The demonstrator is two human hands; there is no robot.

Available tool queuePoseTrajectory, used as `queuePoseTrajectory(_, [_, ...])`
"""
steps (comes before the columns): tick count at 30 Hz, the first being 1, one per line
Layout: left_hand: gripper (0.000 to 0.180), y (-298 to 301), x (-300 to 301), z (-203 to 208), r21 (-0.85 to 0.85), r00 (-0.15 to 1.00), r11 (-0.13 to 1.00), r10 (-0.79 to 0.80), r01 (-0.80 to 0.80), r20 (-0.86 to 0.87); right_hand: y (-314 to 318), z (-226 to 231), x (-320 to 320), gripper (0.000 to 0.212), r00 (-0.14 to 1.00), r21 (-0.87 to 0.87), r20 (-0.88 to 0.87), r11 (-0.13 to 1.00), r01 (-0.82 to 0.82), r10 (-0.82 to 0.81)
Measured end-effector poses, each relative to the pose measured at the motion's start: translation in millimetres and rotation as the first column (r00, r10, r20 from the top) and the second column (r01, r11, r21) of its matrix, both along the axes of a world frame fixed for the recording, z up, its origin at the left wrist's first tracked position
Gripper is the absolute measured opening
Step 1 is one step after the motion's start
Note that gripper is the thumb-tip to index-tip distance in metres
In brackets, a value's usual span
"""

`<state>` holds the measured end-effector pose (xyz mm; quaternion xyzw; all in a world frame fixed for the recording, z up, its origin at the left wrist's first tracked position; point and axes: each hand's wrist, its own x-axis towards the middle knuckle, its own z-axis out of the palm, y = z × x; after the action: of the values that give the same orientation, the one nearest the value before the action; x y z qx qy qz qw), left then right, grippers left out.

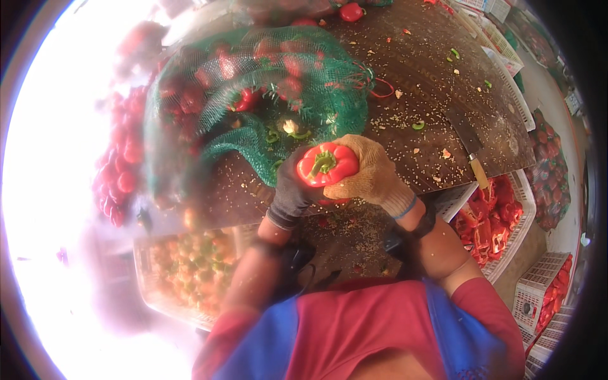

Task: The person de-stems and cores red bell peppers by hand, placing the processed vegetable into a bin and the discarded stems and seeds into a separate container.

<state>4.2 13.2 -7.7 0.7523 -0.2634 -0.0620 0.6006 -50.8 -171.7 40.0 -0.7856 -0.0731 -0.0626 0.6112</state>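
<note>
A red bell pepper (pixel 327 163) with a green stem is held between both my hands over the dark wooden table (pixel 437 95). My left hand (pixel 290 187), in a dark glove, cups it from below and the left. My right hand (pixel 370 171), in a tan knit glove, wraps over its right side. Behind the pepper lies a green mesh sack (pixel 253 107) full of red peppers, its mouth open toward my hands.
A knife (pixel 470 147) with a pale handle lies on the table at right. A white crate (pixel 500 221) with cut red pepper pieces stands at lower right, another crate (pixel 183 266) with stems and cores at lower left. Seeds litter the table. More pepper sacks (pixel 550 171) lie at far right.
</note>
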Motion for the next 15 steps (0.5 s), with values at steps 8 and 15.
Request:
queuePoseTrajectory(8, [0.065,0,0,-3,-0.17,0.931,0.985,-0.047,-0.017,-0.361,2,-21,5,0.053,0.979,0.406,-0.154,0.912,-0.063,0.136])
queuePoseTrajectory(15, [0.057,-4,-3,9,-0.305,0.892,0.952,-0.137,-0.001,-0.431,5,-25,5,0.037,0.97,0.669,-0.157,0.742,-0.034,0.186])
